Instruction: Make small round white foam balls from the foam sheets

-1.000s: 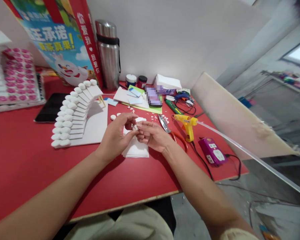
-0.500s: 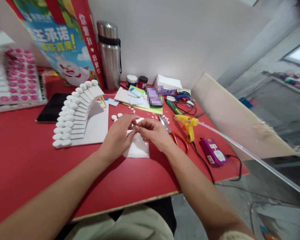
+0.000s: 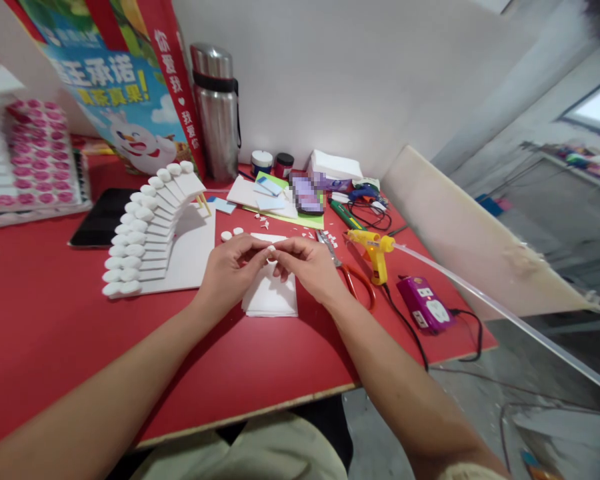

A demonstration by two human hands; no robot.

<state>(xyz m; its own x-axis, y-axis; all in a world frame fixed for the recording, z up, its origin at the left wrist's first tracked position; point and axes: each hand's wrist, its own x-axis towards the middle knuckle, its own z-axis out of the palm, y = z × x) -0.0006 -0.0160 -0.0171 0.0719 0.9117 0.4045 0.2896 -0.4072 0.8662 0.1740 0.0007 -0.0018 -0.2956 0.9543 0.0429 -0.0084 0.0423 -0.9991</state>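
Observation:
My left hand (image 3: 231, 268) and my right hand (image 3: 309, 267) meet over a stack of white paper (image 3: 271, 298). Between the fingertips of both is a small white piece (image 3: 271, 250), soft or foam-like; its exact kind is too small to make out. Left of my hands stands a curved white model staircase (image 3: 160, 230), edged with rounded white pieces (image 3: 125, 250), on a white base board (image 3: 193, 263). Two similar round white pieces (image 3: 231, 235) lie just behind my left hand.
To the right lie orange-handled scissors (image 3: 359, 287), a yellow glue gun (image 3: 376, 252) with a long clear stick, and a purple power socket (image 3: 425, 303). Behind stand a steel flask (image 3: 217, 120), jars (image 3: 261, 162) and a printed bag (image 3: 130, 100). A dark tablet (image 3: 103, 217) lies left.
My fingertips have shifted around the small white piece, which shows more clearly between them now. The left hand has moved slightly down and left; the view has shifted a little.

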